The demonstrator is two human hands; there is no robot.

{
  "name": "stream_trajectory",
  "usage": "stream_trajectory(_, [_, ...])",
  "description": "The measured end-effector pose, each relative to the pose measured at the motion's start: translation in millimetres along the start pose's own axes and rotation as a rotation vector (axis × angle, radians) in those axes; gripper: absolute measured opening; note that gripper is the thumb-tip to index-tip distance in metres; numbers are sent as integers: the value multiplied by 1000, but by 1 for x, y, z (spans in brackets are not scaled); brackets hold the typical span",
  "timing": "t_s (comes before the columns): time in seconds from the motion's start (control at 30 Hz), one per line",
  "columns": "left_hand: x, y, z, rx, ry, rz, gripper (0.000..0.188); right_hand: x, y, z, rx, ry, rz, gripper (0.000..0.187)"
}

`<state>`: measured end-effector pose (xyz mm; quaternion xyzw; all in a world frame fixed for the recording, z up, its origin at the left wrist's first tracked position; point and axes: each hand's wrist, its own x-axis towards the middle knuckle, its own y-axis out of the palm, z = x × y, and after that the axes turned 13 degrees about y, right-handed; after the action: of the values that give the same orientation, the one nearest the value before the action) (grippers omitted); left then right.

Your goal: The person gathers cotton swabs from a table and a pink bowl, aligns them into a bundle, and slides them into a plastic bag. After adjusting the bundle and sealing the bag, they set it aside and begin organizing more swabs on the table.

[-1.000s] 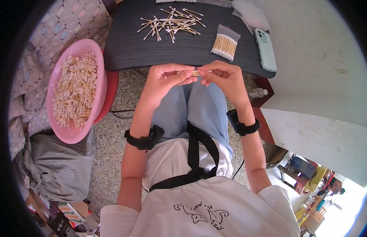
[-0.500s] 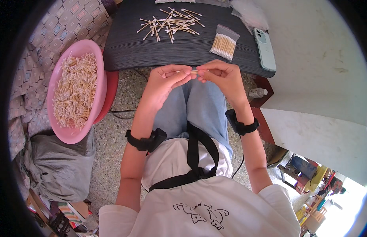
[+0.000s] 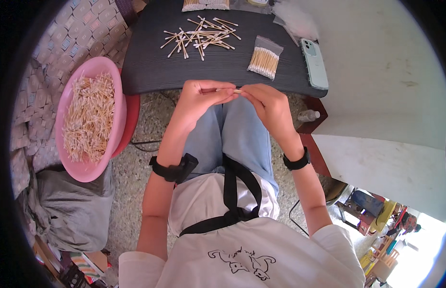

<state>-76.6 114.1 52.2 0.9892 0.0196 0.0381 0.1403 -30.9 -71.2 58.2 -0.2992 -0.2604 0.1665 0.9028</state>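
Note:
Just in front of the table's near edge, my left hand [image 3: 202,100] and my right hand [image 3: 269,102] meet with fingertips pinched. Between them shows a short length of cotton swab [image 3: 237,90], lying roughly sideways; its ends are mostly covered by fingers, and I cannot tell whether it is one or more. Beyond my hands, a loose pile of cotton swabs [image 3: 204,37] with white tips lies scattered on the dark table [image 3: 151,72]. To its right rests a clear zip bag [image 3: 264,57] filled with swabs lined up side by side.
A pink basin [image 3: 118,120] heaped with swabs stands at the left on something red [image 3: 131,126]. A phone [image 3: 314,65] lies by the table's right edge. More swab packs [image 3: 206,5] sit at the far edge. Below right are a plastic bottle [image 3: 308,115] and a pale wall [image 3: 376,105].
My right hand has turned, its back now facing up more, and its wristband has rotated. Both hands still pinch the swab. The whole view has shifted slightly, showing more of the table's far edge.

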Motion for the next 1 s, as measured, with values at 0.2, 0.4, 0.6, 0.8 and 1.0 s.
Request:
stream_trajectory(0.2, [16,12,7,-29,71,47,23,3,-12,-6,-73,-26,-74,14])
stream_trajectory(0.4, [20,16,21,-51,155,35,28,26,-39,-49,-102,76,-169,12])
stream_trajectory(0.6, [17,34,38,586,519,54,35,53,-50,-98,-422,243,-227,10])
stream_trajectory(0.8, [18,72,45,1057,782,-32,44,32,-29,-78,-374,213,-194,10])
stream_trajectory(1.0, [21,54,52,1343,702,-74,37,7,-17,-47,-206,312,-96,10])
